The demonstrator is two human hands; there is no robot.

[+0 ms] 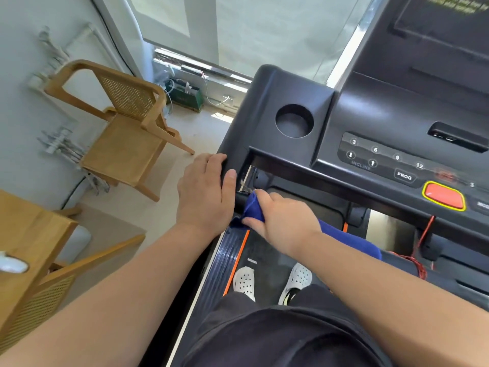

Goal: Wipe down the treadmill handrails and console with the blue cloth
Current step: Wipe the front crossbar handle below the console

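1. Fingers [267,200] of our right hand [283,221] are curled tight round the blue cloth [254,207]. They press its bunched end on the left handrail [239,202], just below the console [370,123]. A loose tail trails under the forearm.
2. Left hand [206,192] lies palm down on the same rail, fingers extended, holding nothing.
3. Step in hand, by our judgement: wiping the rail's root. We should wrap the cloth round the bar, press firmly and draw one long stroke toward us.
4. We should lift the left hand so its patch gets wiped, and keep the tail off the red stop button [444,196].
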